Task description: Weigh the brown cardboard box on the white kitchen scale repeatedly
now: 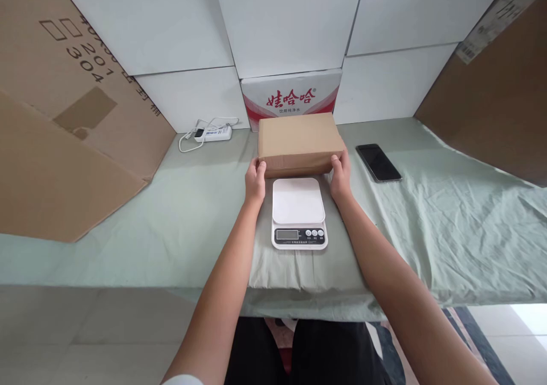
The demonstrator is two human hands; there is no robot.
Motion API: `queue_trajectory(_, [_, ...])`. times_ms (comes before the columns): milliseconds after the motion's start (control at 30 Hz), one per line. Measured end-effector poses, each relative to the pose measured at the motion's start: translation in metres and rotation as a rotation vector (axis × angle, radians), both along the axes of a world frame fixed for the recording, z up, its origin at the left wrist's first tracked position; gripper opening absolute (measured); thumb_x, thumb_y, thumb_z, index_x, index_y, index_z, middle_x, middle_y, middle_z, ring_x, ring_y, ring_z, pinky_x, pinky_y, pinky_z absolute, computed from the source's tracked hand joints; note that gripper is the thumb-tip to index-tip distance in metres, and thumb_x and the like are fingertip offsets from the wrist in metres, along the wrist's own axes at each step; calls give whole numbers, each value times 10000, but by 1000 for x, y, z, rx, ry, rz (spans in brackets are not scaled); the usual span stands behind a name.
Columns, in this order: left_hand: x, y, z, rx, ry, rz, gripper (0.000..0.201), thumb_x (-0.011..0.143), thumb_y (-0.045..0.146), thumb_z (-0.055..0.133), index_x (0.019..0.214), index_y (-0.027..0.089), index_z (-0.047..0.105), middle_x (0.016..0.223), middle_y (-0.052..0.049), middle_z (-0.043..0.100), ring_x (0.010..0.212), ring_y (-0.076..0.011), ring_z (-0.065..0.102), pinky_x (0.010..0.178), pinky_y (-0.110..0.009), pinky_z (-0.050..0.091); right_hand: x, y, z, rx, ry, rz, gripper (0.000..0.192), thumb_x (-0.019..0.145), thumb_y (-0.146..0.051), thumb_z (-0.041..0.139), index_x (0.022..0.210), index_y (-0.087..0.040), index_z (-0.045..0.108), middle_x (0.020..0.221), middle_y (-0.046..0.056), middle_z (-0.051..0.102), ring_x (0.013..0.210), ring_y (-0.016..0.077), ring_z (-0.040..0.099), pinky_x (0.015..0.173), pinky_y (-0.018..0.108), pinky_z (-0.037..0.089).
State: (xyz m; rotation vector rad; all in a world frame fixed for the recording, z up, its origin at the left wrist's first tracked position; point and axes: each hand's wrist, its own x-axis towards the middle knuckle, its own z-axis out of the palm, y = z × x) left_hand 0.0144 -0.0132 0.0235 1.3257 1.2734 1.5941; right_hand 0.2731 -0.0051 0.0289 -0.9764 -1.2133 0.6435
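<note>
The white kitchen scale (298,213) sits on the pale green cloth (448,231) near the front edge of the table, right before the person. Just behind the scale, touching or nearly touching its back edge, lies a closed brown cardboard box (299,143), flat on the cloth and wider than the scale's platform.

The left hand (255,181) is pressed against the box's left end, fingers curled round the lower front corner. The right hand (341,175) does the same at the right end, thumb on the front face, fingers wrapped round the side. Both hands are closed on the box, one at each end; whether it is already lifted off the cloth I cannot tell.

The box looks stiff and square-edged, its walls flat with no sag, so it should keep its shape under a squeeze from both ends. Plain cardboard is not slippery, and a grip at the two short ends looks sound. Its weight I cannot judge; the arms look relaxed, which hints at something light.

Right of the scale and further back, well apart from the box, a dark phone (378,162) lies face up. Behind and left of the scale, a white power strip (212,133) with its cord lies by the wall. Directly behind the box stands a red-and-white carton (290,93). Large brown cardboard sheets (55,117) lean at far left and far right.
</note>
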Motion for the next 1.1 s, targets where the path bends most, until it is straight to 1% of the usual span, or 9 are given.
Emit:
queue_trajectory(133, [0, -15, 11, 128, 8, 61, 728, 920, 921, 608, 1198, 252, 680, 1232, -153, 794, 1227, -367, 738, 1103, -513, 586, -2, -18, 8, 100, -51, -22, 831, 954, -880, 649, 1600, -359, 689, 1716, 110, 664, 1713, 397, 516, 1518, 622, 311])
queue_trajectory(233, [-1, -43, 16, 178, 21, 89, 826, 861, 1018, 591, 1174, 256, 658, 1113, -125, 761, 1106, -342, 731, 996, -481, 592, 0, -45, 10, 108, -94, -61, 869, 970, -891, 624, 1674, -382, 619, 1696, 122, 661, 1649, 400, 577, 1516, 644, 292])
queue_trajectory(400, [-3, -100, 6, 140, 21, 61, 782, 855, 1001, 631, 1136, 272, 658, 1079, -109, 772, 1067, -335, 750, 938, -460, 615, 6, -103, -3, 92, -103, -79, 718, 997, -832, 637, 1621, -479, 649, 1675, 83, 678, 1648, 388, 582, 1491, 670, 317])
queue_trajectory(500, [-4, -121, -2, 112, 0, 21, 762, 856, 971, 660, 1137, 262, 659, 1116, -125, 795, 1115, -355, 771, 966, -477, 626, 8, -127, -12, 64, -98, -90, 700, 994, -828, 637, 1599, -476, 662, 1688, 73, 681, 1670, 390, 551, 1474, 702, 332])
queue_trajectory(733, [-2, -124, -7, 105, -52, -16, 628, 920, 803, 698, 1190, 237, 699, 1221, -149, 833, 1198, -357, 785, 1040, -497, 634, 5, -137, -8, 44, -96, -83, 736, 998, -818, 641, 1615, -416, 663, 1624, 94, 716, 1666, 381, 547, 1500, 708, 275])
queue_trajectory(867, [-2, -119, -12, 121, -73, -30, 738, 911, 857, 717, 1290, 224, 721, 1317, -175, 848, 1310, -390, 798, 1115, -529, 651, 4, -135, -6, 27, -79, -65, 801, 993, -835, 636, 1631, -349, 651, 1686, 125, 680, 1662, 399, 551, 1509, 702, 246])
queue_trajectory(1000, [-4, -118, -19, 182, -134, 39, 927, 902, 904, 724, 1569, 264, 649, 1700, -186, 696, 1692, -396, 584, 1378, -500, 512, 5, -137, -12, 24, -53, -74, 846, 966, -855, 644, 1639, -342, 642, 1734, 137, 642, 1673, 422, 549, 1495, 737, 242])
queue_trajectory(1033, [-4, -119, -20, 187, -129, 48, 946, 917, 909, 701, 1610, 270, 631, 1752, -177, 657, 1725, -387, 548, 1401, -486, 486, 5, -137, -14, 24, -51, -77, 845, 962, -854, 646, 1636, -345, 645, 1736, 138, 641, 1673, 427, 552, 1488, 752, 246])
queue_trajectory(1100, [-4, -122, -18, 175, -74, 33, 899, 963, 901, 640, 1590, 257, 670, 1730, -172, 682, 1690, -390, 587, 1382, -493, 505, 6, -137, -14, 26, -60, -76, 837, 963, -844, 643, 1635, -345, 648, 1744, 140, 638, 1676, 439, 552, 1475, 772, 264])
